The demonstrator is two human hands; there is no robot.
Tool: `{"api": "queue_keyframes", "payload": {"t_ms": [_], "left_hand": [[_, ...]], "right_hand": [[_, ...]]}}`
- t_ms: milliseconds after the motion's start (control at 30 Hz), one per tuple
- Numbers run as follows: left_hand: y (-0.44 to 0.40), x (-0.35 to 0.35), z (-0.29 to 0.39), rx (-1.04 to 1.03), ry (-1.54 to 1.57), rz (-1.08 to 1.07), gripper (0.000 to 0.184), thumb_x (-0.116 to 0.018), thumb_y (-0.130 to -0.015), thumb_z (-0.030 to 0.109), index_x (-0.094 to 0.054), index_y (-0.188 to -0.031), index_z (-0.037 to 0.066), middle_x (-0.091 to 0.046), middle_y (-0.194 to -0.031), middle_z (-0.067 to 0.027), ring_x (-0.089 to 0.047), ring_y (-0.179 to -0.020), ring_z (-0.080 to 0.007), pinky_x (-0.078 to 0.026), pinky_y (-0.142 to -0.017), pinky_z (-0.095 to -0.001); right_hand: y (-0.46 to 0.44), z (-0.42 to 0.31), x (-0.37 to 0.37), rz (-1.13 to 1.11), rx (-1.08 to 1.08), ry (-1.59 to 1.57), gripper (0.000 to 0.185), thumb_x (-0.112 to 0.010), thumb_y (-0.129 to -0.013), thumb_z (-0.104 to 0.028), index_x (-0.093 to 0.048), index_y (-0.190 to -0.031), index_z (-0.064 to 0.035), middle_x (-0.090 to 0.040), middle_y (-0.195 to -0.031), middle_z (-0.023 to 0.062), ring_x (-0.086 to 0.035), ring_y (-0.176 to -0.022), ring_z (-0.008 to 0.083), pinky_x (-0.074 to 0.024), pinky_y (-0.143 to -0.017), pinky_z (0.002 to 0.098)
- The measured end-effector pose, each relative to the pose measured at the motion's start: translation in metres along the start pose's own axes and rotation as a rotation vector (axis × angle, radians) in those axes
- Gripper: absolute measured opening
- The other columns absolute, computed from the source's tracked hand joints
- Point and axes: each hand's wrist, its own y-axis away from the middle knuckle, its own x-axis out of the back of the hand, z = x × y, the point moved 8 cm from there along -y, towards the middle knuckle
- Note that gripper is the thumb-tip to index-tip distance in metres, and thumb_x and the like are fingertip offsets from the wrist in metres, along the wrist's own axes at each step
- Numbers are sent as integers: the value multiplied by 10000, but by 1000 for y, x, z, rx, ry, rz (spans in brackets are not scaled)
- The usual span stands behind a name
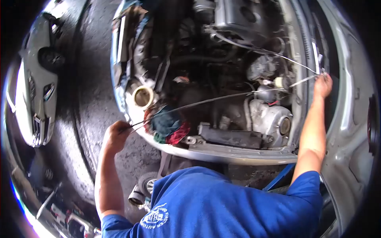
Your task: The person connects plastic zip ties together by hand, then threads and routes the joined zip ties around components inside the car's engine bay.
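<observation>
A long thin cable stretches across the open engine bay between my two hands. At the front left corner, my left hand is closed around one end of it, where a dark strand and a lighter strand show. Near the windshield side, my right hand is closed on the cable's pale part. A second pale stretch of cable runs from my right hand back to the engine. Bunched rags, blue, red and green, lie beside my left hand on the car's front edge.
A round cream-rimmed opening sits near the rags. Along the near fender lies a black box-shaped part, beside a grey strut tower. The raised hood stands at right. Another car is parked at left.
</observation>
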Motion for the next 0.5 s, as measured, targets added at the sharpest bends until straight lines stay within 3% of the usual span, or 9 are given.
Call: {"api": "queue_keyframes", "payload": {"t_ms": [100,167,367,500], "left_hand": [[-2,12,0,-34,-87,111,169,-642,-822,111,-647,-947,-2,-674,-814,-107,-632,-763,-159,-497,-727,-291],[-10,19,-13,-5,1,164,159,-625,-839,84,-645,-972,0,-672,-844,-108,-622,-796,-142,-488,-742,-280],[-22,36,-21,-101,83,378,141,-599,-884,67,-626,-1002,-5,-616,-790,-26,-525,-688,-86,-434,-635,-247],[-24,35,-11,-78,241,387,96,-569,-906,75,-618,-962,15,-583,-746,-5,-459,-616,-55,-353,-555,-220]], "right_hand": [[19,-36,-1,34,-11,54,311,-633,-858,-77,-525,-1124,44,-653,-788,91,-629,-648,155,-518,-595,270],[18,-28,-3,74,-1,-75,273,-604,-885,-63,-520,-1123,42,-636,-771,78,-611,-632,140,-504,-578,254],[31,-47,-9,73,-78,-150,235,-567,-929,-79,-510,-1137,15,-586,-709,41,-552,-559,102,-439,-474,241],[31,-45,-6,90,-39,-175,189,-576,-926,-68,-545,-1101,-6,-601,-744,46,-572,-581,100,-494,-510,235]]}}
